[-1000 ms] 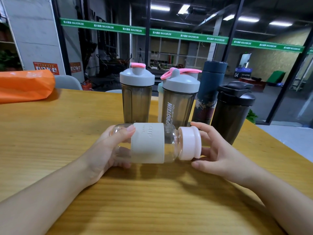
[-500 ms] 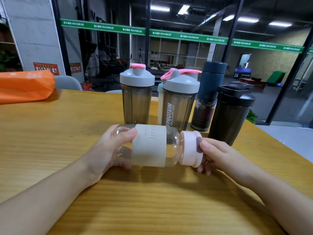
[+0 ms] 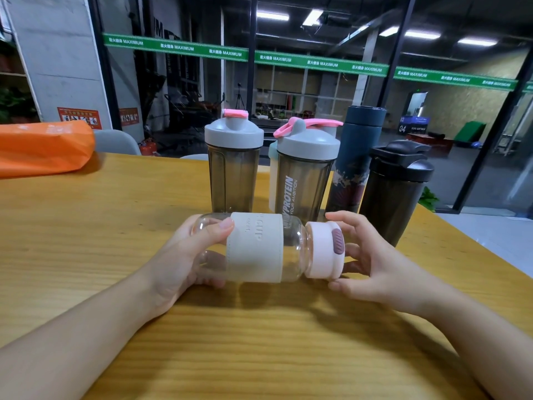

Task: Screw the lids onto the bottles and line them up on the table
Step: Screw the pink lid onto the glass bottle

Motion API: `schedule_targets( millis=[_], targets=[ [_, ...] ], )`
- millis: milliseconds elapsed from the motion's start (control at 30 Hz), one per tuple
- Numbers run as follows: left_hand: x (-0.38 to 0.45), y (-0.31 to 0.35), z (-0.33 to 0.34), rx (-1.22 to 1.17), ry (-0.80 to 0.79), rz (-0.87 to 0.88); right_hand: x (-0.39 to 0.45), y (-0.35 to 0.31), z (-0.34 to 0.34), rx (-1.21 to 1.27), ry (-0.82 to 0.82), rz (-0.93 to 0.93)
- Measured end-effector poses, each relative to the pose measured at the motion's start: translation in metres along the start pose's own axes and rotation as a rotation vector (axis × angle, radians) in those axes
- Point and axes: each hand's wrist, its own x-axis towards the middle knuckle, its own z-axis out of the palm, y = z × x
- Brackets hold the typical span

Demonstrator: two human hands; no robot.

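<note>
Glass bottle [image 3: 253,247] lying on its side, held just above the wooden tabletop [image 3: 86,226], base to the person's left, neck to the right. Pale sleeve [image 3: 255,246] wraps its middle, lettering on it partly legible. Left hand [image 3: 187,255] grips the base end: thumb laid over the top against the sleeve's edge, fingers [image 3: 212,281] curled underneath. Pink lid [image 3: 324,249] sits on the neck, a small mauve oval tab on its top face. Right hand [image 3: 372,261] is cupped around the lid with fingers spread fairly wide; the upper finger reaches above the lid, the thumb lies below it, and middle fingertips are close to the lid's face. Whether they actually touch the lid cannot be told.

Behind the glass bottle, upright on the tabletop: smoky shaker [image 3: 233,166] with grey lid and pink cap, behind the bottle's base end; second smoky shaker [image 3: 302,174] with grey lid, pink loop and "PROTEIN" print, just behind the sleeve; a pale container [image 3: 272,180] mostly hidden behind that one. Dark blue flask [image 3: 354,157] stands behind the lid end, and black shaker [image 3: 395,189] is beyond the right hand. All four carry lids. Orange bag [image 3: 43,148] lies far to the left of the glass bottle.
</note>
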Motion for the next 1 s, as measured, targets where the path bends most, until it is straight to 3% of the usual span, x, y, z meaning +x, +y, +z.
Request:
schedule_targets(
  millis=[433, 800, 1000],
  targets=[
    [-0.0003, -0.0001, 0.0006, 0.004, -0.022, 0.002, 0.0014, 0.0006, 0.0027, 0.0, 0.035, 0.137],
    [0.0003, 0.0, 0.0004, -0.014, -0.011, -0.002, 0.0013, 0.0024, 0.0012, 0.0, 0.001, -0.014],
    [0.0002, -0.0006, -0.0002, -0.006, -0.014, -0.005, 0.0009, 0.0033, 0.0003, 0.04, -0.019, 0.079]
  ],
)
